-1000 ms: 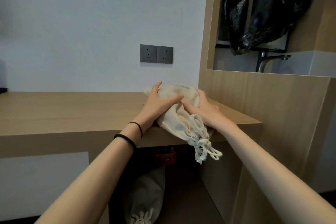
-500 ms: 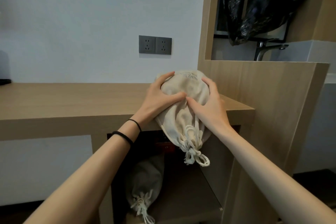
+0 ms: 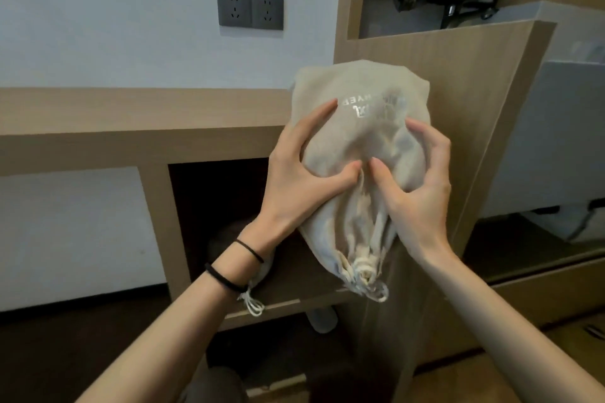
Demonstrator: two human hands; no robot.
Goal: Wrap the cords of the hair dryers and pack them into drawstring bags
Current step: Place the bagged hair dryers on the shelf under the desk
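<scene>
Two black hair ties point(image 3: 234, 267) ring the left wrist. The left hand point(image 3: 294, 180) and the right hand point(image 3: 415, 193) both grip a cream bag point(image 3: 360, 141), fingers point(image 3: 314, 121) curled into its sides and thumbs almost meeting. The bag is held in the air, neck down and knotted drawstring point(image 3: 365, 271) lowest, before the right end of the wooden surface point(image 3: 131, 114). Behind, a second bag point(image 3: 226, 239) lies on the shelf point(image 3: 294, 281) below, its cord point(image 3: 253, 304) over the front edge. A double socket point(image 3: 250, 8) is on the wall.

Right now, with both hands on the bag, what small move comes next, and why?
Probably lower the drawstring bag into the shelf compartment below: its mouth is tied shut, left hand and right hand grip it, and another bag lies there.
</scene>
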